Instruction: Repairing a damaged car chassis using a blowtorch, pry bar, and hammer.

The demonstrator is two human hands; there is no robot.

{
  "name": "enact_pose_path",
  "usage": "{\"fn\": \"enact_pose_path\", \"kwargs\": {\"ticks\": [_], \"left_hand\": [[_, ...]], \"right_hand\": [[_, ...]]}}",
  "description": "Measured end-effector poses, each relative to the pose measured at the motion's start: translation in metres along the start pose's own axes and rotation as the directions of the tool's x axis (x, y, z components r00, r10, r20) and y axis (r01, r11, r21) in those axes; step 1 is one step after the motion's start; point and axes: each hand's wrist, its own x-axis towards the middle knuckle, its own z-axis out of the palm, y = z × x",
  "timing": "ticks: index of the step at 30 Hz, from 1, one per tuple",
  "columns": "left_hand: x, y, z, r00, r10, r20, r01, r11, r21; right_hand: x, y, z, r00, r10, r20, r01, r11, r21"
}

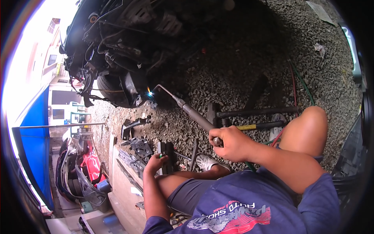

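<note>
My right hand (233, 143) is wrapped round the handle of a gas torch (196, 117). The torch's bent thin tip reaches up and left to a small bright flame (150, 93). This flame burns at the torn lower edge of a dark vehicle front (130, 84), beside its wheel (107, 85). Lower down, my left hand (155, 163) is closed, with a small green thing (161, 155) showing at its fingertips; its kind cannot be made out. Metal brackets (141, 147) lie just beyond that hand.
On the gravel (241, 89) lie a dark-handled sledgehammer (253, 112) and a hammer with a yellow and black handle (257, 126), close to my right hand. Red hose (293, 84) and green hose (304, 82) run across the right. Vehicle parts (74, 171) are piled at left.
</note>
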Motion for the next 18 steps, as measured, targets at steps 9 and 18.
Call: {"fn": "enact_pose_path", "kwargs": {"ticks": [9, 18], "left_hand": [[0.000, 0.004, 0.000, 0.999, -0.036, -0.001, 0.036, 0.999, -0.013], [0.003, -0.002, -0.002, 0.999, -0.037, -0.011, 0.037, 0.999, 0.008]], "right_hand": [[0.017, 0.001, -0.003, 0.999, 0.032, -0.007, -0.032, 1.000, 0.000], [0.013, -0.009, -0.007, 0.992, 0.117, 0.042, -0.119, 0.992, 0.050]]}}
